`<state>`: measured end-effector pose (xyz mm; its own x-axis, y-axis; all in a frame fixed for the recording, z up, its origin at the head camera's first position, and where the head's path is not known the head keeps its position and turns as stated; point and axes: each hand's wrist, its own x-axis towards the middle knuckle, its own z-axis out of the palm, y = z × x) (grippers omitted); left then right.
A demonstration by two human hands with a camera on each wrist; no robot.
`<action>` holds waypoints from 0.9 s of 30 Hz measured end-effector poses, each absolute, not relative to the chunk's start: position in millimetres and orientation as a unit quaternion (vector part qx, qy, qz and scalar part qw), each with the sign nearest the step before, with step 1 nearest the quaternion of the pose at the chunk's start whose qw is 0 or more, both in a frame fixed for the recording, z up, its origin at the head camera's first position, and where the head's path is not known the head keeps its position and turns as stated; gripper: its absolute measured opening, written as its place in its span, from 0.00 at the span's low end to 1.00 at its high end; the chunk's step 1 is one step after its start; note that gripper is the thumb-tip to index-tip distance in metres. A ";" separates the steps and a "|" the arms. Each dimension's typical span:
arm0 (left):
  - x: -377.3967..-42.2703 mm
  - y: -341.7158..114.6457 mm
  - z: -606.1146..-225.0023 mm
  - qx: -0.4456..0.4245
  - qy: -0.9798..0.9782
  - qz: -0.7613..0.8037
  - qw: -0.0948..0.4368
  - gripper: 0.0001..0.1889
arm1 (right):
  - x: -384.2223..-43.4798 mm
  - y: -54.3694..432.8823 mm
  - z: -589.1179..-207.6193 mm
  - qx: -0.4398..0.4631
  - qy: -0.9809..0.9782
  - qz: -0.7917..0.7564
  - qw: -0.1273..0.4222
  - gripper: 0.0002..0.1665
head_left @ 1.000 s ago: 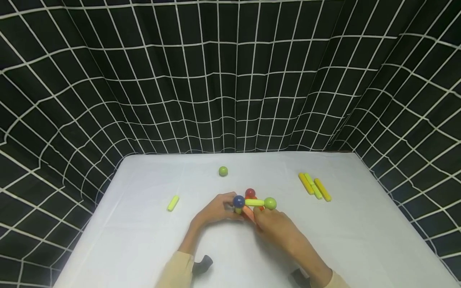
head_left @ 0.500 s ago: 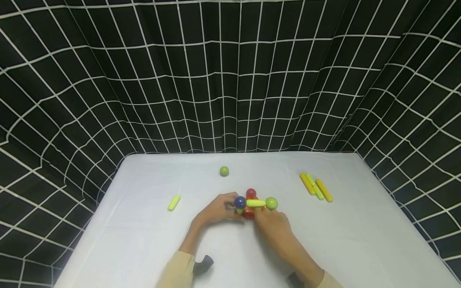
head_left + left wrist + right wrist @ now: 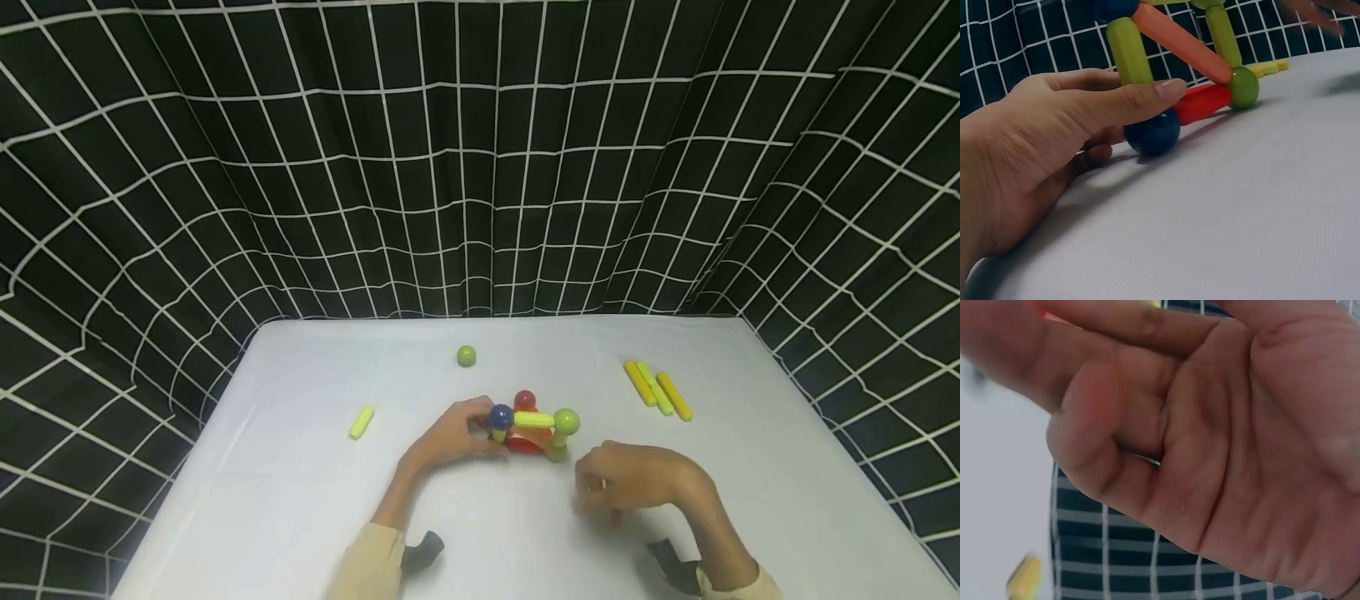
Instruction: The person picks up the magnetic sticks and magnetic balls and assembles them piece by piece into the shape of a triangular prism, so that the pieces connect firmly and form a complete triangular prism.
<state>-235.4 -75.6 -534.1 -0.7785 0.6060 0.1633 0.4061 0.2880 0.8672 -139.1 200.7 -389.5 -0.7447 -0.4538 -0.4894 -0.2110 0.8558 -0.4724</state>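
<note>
A ball-and-rod frame (image 3: 534,420) of toy building pieces stands on the table in the head view. My left hand (image 3: 453,435) grips its left side. In the left wrist view the thumb lies across the yellow-green upright rod (image 3: 1127,53), just over the lower blue ball (image 3: 1155,134). An orange rod (image 3: 1185,45) slants from the upper blue ball (image 3: 1116,9) down to the lower green ball (image 3: 1245,87). At the base a red rod (image 3: 1205,104) joins the two lower balls. My right hand (image 3: 637,477) is right of the frame, apart from it, fingers loosely bent and holding nothing.
A loose green ball (image 3: 467,356) sits behind the frame. One short yellow-green rod (image 3: 362,422) lies to the left. Several yellow and yellow-green rods (image 3: 656,392) lie together at the back right. A dark gridded curtain (image 3: 480,167) surrounds the white table (image 3: 300,358).
The orange rod swung from pointing out toward me into a slanting place across the frame's front. My right hand let go and moved away right. My left hand kept its hold.
</note>
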 end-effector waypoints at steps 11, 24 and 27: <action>-228.3 -63.5 -535.4 0.275 0.827 0.487 0.060 0.31 | -176.9 212.0 -428.8 -0.292 0.885 -0.289 0.218 0.23; -231.3 -62.0 -538.1 0.282 0.825 0.482 0.087 0.21 | -191.5 204.7 -415.3 -0.310 0.852 -0.303 0.295 0.17; -234.9 -60.5 -538.2 0.263 0.826 0.493 0.078 0.18 | -211.6 224.6 -417.4 -0.250 0.878 -0.321 0.251 0.10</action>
